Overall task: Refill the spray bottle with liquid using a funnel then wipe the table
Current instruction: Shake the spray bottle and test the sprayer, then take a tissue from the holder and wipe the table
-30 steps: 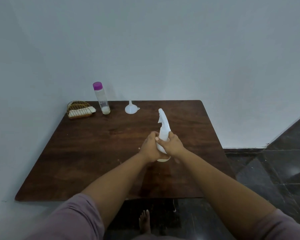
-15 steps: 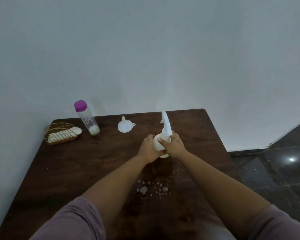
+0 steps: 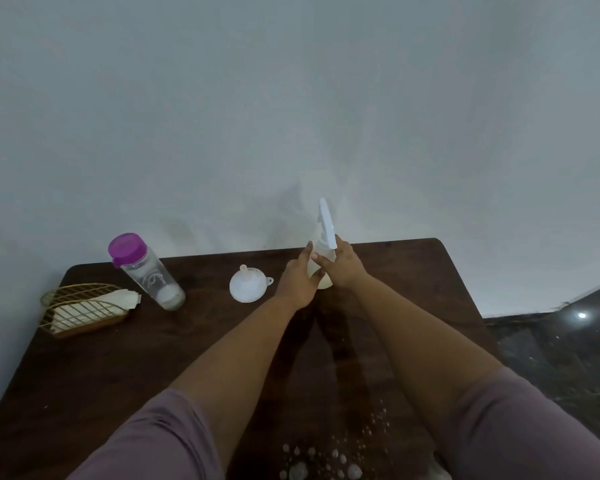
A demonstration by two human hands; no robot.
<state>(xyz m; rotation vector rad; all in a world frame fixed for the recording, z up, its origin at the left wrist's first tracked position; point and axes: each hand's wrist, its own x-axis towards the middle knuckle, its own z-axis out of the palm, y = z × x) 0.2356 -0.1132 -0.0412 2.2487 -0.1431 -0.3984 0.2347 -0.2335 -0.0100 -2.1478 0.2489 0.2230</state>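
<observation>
Two hands on the spray bottle (image 3: 321, 263) | right hand (image 3: 342, 268) grip clamped round its neck | left hand (image 3: 297, 282) fingers loosely against its side | bottle upright at worktop (image 3: 194, 344) far edge | funnel (image 3: 246, 287) just left | purple-capped bottle (image 3: 146, 270), wire basket (image 3: 80, 308) beyond | droplets (image 3: 326, 462) near edge

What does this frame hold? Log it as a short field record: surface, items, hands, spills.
surface: dark wooden table against a pale wall
spray bottle: upright near the far edge, trigger head on
left hand: open, fingers against the bottle's side
right hand: wrapped around the bottle's neck
funnel: lying left of the hands, untouched
clear bottle: purple cap on, little liquid at the bottom
wire basket: far left, holds a folded white cloth
spills: droplets near the front edge
</observation>
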